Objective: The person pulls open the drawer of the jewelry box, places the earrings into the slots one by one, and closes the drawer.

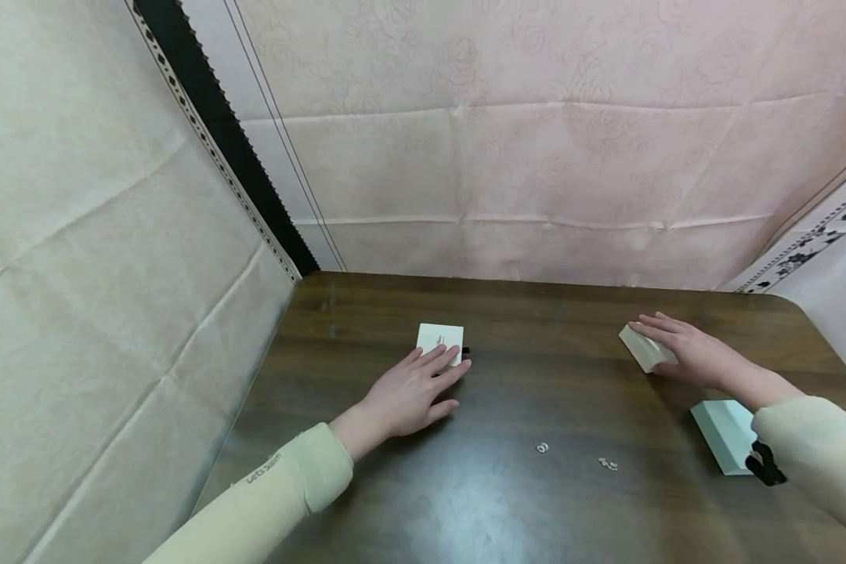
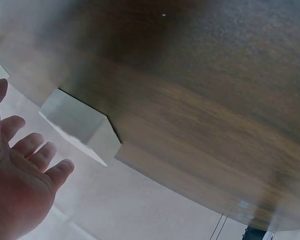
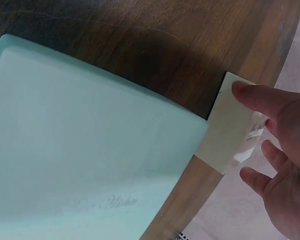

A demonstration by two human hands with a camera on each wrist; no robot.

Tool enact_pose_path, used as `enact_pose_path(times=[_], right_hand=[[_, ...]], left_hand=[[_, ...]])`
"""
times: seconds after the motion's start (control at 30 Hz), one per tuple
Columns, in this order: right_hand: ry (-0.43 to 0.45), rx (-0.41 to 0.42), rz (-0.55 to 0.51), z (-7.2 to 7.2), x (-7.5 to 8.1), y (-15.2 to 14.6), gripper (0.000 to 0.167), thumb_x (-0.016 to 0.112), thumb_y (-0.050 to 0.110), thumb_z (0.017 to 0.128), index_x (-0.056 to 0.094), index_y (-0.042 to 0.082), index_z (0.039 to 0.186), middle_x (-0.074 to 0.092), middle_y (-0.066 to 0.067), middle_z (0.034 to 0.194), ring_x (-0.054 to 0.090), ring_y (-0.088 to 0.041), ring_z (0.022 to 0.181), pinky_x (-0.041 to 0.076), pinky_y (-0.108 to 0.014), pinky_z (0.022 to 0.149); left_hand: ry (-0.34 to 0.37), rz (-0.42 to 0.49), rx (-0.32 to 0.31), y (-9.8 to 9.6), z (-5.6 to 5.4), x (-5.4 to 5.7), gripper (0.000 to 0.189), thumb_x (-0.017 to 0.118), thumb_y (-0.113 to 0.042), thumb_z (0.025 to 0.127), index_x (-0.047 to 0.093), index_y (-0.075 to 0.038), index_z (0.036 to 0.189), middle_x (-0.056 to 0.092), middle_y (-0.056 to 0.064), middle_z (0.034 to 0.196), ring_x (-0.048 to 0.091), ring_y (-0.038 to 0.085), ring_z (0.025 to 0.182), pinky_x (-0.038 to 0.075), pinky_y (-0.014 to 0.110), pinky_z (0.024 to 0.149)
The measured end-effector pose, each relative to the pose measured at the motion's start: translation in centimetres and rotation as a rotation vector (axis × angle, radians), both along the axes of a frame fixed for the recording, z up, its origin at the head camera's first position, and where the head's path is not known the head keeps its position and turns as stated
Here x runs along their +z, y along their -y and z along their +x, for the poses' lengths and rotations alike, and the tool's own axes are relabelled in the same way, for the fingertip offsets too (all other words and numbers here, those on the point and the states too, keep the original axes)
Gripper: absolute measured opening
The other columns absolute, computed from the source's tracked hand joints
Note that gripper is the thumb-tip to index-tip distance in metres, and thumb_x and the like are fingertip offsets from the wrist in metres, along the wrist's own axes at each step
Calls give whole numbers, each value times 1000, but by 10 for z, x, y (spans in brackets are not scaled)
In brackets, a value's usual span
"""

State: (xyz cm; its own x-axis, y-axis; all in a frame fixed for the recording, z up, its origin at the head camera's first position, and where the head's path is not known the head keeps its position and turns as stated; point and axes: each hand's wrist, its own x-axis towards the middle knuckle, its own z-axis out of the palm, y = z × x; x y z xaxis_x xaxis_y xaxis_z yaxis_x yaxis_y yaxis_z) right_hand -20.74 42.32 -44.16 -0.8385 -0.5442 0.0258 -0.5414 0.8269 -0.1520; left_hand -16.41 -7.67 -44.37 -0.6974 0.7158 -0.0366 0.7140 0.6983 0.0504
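Observation:
My left hand [image 1: 407, 392] is stretched out with straight, spread fingers over the near edge of a small white box [image 1: 433, 335]. In the left wrist view this box [image 2: 80, 117] lies on the table, and a gap shows between it and the fingertips. A small black piece [image 1: 465, 351] sticks out at the box's right side. Farther right, my right hand [image 1: 687, 348] holds a second white box [image 1: 641, 350]. The right wrist view has the thumb [image 3: 250, 95] pressed on this box's side [image 3: 222, 130], with the other fingers toward its top, partly hidden.
A larger mint-green box [image 1: 722, 435] stands under the right forearm, close to the second white box. Two small silvery pieces, one on the left [image 1: 542, 447] and one on the right [image 1: 608, 464], lie on the dark wooden table [image 1: 522, 509]. Pale cloth [image 1: 536, 180] hangs behind the table.

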Motion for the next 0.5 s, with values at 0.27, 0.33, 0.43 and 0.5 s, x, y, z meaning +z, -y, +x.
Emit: enact_pose_path(times=[0.27, 0.33, 0.43, 0.5], right_hand=[[55, -69, -4, 1, 1, 8, 74, 88, 16, 88, 55, -3, 151, 48, -36, 155, 43, -61, 142, 42, -76, 107], [55, -76, -8, 1, 0, 12, 73, 86, 19, 90, 54, -3, 152, 47, -36, 155, 43, -61, 142, 43, -76, 106], [33, -70, -22, 0, -1, 16, 71, 85, 21, 92, 56, -4, 151, 48, -36, 154, 46, -62, 139, 46, -75, 104], [23, -64, -31, 0, -2, 19, 70, 85, 22, 92, 56, -5, 150, 49, -37, 153, 47, -63, 138, 46, -74, 103]], left_hand=[[16, -2, -7, -1, 2, -3, 66, 53, -48, 112, 35, -22, 169, 30, 7, 175, 30, 26, 161, 30, 50, 129], [16, 0, -7, -1, 2, -3, 66, 54, -48, 112, 35, -22, 169, 30, 6, 175, 30, 26, 161, 30, 50, 129], [2, 4, -13, -1, 3, -4, 65, 54, -48, 112, 36, -22, 169, 31, 7, 175, 31, 26, 161, 30, 50, 129], [-8, 11, -21, -1, 3, -5, 65, 54, -48, 111, 38, -21, 168, 33, 8, 174, 32, 27, 160, 31, 50, 128]])
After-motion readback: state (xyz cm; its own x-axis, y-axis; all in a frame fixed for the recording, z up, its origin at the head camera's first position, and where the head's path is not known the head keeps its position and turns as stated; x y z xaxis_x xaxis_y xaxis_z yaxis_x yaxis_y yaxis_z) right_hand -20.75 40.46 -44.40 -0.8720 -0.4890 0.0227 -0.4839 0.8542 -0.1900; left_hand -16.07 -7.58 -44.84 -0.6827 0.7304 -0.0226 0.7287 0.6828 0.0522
